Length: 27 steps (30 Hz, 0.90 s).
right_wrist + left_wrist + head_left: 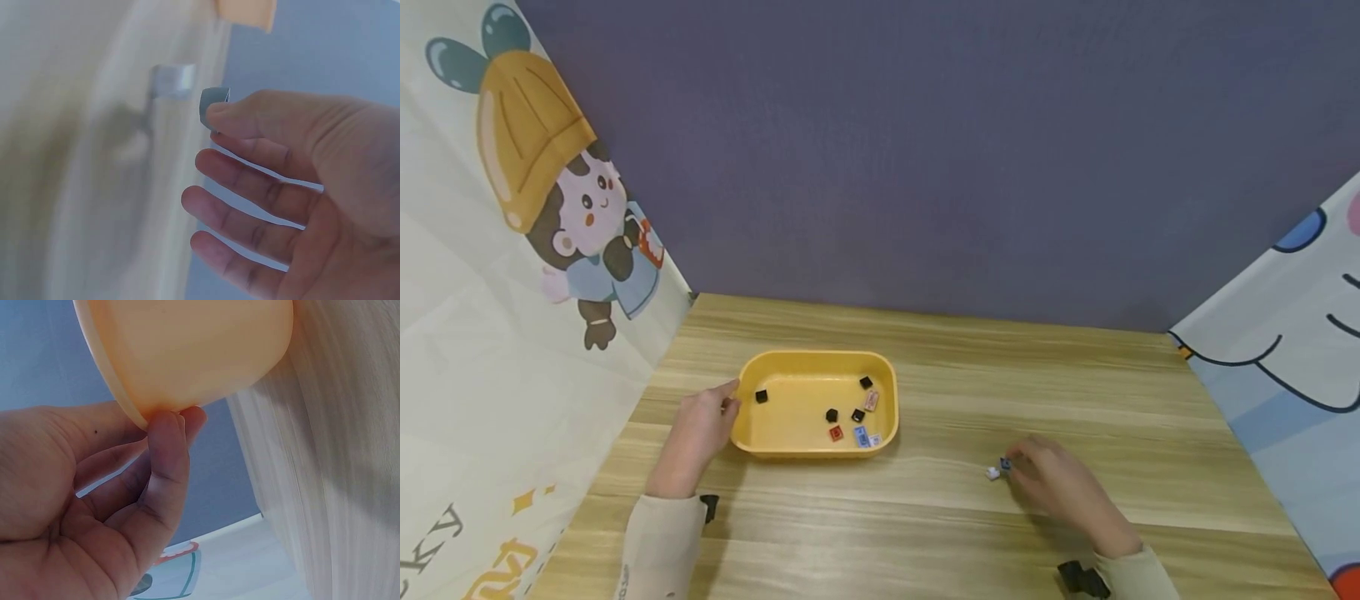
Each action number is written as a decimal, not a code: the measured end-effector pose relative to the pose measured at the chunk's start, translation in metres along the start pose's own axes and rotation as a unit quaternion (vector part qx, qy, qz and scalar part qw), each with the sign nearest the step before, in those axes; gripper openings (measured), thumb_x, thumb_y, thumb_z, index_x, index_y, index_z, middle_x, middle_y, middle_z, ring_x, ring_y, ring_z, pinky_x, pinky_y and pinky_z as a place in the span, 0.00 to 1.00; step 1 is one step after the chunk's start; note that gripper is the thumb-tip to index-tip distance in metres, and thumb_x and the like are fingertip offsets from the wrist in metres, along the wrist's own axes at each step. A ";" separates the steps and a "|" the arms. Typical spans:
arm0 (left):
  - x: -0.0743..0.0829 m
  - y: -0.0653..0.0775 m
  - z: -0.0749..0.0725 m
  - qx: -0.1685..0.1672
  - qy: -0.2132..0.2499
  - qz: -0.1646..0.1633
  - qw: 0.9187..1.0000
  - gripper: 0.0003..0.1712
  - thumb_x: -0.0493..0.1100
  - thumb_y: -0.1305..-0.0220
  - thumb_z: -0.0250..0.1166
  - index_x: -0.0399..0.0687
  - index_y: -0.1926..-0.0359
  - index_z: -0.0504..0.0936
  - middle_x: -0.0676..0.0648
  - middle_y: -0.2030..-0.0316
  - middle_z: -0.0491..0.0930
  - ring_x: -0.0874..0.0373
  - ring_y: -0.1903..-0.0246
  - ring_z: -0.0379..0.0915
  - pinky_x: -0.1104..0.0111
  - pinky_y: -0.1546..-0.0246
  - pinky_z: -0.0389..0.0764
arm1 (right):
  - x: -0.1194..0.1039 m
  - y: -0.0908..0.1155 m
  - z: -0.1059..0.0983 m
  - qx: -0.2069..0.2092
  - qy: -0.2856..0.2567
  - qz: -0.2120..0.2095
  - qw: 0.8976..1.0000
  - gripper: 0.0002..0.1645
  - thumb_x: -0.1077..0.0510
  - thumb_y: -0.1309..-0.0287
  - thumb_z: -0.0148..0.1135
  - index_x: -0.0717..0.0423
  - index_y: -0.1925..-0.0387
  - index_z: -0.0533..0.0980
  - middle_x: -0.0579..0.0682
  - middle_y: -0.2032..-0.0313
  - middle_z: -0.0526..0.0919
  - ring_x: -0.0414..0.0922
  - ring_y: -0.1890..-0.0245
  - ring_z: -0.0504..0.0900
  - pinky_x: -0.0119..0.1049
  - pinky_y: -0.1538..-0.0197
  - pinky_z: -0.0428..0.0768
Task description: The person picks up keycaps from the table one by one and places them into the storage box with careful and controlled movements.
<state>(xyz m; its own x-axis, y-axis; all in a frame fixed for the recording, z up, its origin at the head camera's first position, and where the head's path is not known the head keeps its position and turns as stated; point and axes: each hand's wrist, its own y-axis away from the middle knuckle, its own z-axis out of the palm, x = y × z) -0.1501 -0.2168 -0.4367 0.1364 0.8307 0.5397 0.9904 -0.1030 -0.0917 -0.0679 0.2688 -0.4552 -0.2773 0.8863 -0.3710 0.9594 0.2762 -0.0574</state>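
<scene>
My left hand [696, 429] pinches the left end of a yellow plastic tray [797, 404], thumb and fingertips at its rim in the left wrist view. My right hand [1063, 487], to the right of the tray, holds a small blue block [1005, 463] between thumb and index finger, low over the table. In the right wrist view, this block [212, 107] looks grey-blue, and the other fingers are spread below it. A small white block [992, 472] lies on the table just left of the blue one.
Inside the tray are several small black blocks [832, 415], a red block [836, 433], a pink one [871, 401], a blue one [861, 437] and a white one [875, 440]. The wooden table [940, 533] meets a dark blue panel [925, 167] at the back and printed sheets at the sides.
</scene>
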 end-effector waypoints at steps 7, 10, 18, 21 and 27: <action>-0.001 0.000 0.001 -0.003 0.004 -0.003 1.000 0.21 0.30 0.30 0.58 0.23 0.39 0.73 0.30 0.60 0.83 0.59 0.85 0.66 0.70 0.85 0.71 | -0.026 -0.038 -0.013 -0.020 -0.013 -0.018 1.000 0.13 0.61 0.40 0.69 0.55 0.53 0.81 0.47 0.56 0.83 0.50 0.55 0.82 0.46 0.56 0.82; -0.001 -0.001 0.001 -0.005 0.003 -0.004 1.000 0.21 0.31 0.30 0.58 0.23 0.39 0.73 0.30 0.60 0.83 0.59 0.84 0.66 0.70 0.85 0.72 | -0.042 -0.055 -0.017 -0.016 -0.002 -0.037 0.999 0.13 0.60 0.39 0.69 0.54 0.52 0.81 0.47 0.55 0.83 0.49 0.55 0.82 0.46 0.55 0.82; 0.000 -0.001 0.001 -0.006 0.001 -0.006 1.000 0.21 0.31 0.30 0.59 0.24 0.39 0.74 0.32 0.62 0.83 0.60 0.85 0.65 0.70 0.86 0.71 | -0.088 -0.097 -0.020 -0.003 0.007 -0.081 0.997 0.12 0.56 0.39 0.70 0.52 0.54 0.82 0.45 0.57 0.84 0.46 0.57 0.81 0.43 0.56 0.81; 0.000 -0.001 0.001 -0.008 0.002 -0.009 1.000 0.21 0.31 0.30 0.58 0.24 0.39 0.74 0.32 0.62 0.83 0.60 0.85 0.66 0.70 0.85 0.71 | -0.103 -0.108 -0.021 0.005 0.012 -0.102 0.995 0.13 0.56 0.40 0.72 0.52 0.54 0.82 0.46 0.58 0.84 0.45 0.58 0.82 0.43 0.55 0.81; 0.000 0.000 0.001 -0.004 0.001 -0.010 1.000 0.21 0.31 0.30 0.59 0.24 0.39 0.74 0.32 0.62 0.83 0.60 0.85 0.66 0.70 0.85 0.71 | -0.123 -0.121 -0.021 0.010 0.012 -0.132 0.991 0.14 0.56 0.41 0.72 0.52 0.54 0.82 0.45 0.57 0.84 0.44 0.57 0.82 0.42 0.54 0.82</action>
<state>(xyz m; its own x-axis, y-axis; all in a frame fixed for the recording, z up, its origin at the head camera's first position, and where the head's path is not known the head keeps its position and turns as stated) -0.1498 -0.2166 -0.4378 0.1159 0.8314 0.5435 0.9932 -0.0900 -0.0741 -0.1513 0.1341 -0.3837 -0.5198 0.7929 -0.3179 0.8540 0.4922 -0.1687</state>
